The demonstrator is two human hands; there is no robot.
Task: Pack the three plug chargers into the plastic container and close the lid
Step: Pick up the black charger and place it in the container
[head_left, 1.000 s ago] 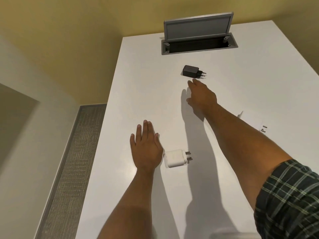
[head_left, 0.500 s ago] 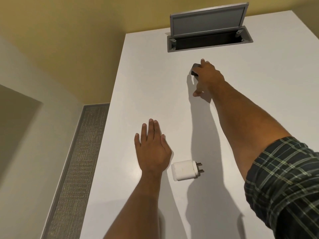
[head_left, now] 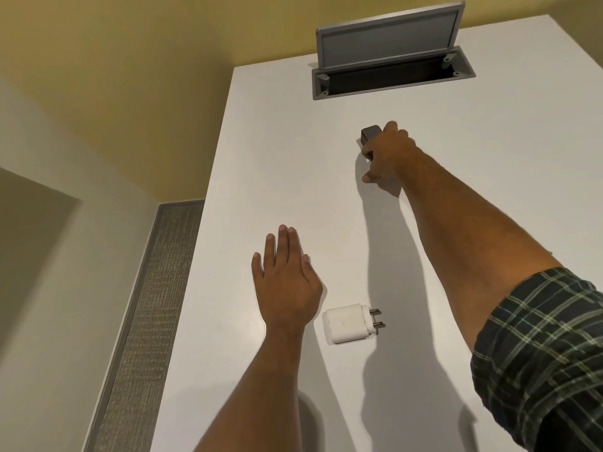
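Note:
My right hand [head_left: 388, 151] reaches far across the white table [head_left: 261, 158] and closes its fingers around a black plug charger [head_left: 370, 133], of which only the left end shows. A white plug charger [head_left: 347, 326] lies on its side near me, prongs pointing right. Just left of it my left hand [head_left: 285, 285] rests flat on the table, palm down, fingers together, holding nothing. The third charger and the plastic container are out of view.
A grey cable hatch [head_left: 391, 76] with its lid propped up sits in the table at the far end. The table's left edge drops to a grey carpet strip [head_left: 146, 314] and a white floor.
My right hand has reached forward from just short of the black charger and closed over it. The view has shifted, so the third charger at the right has left the frame. The left hand stays flat.

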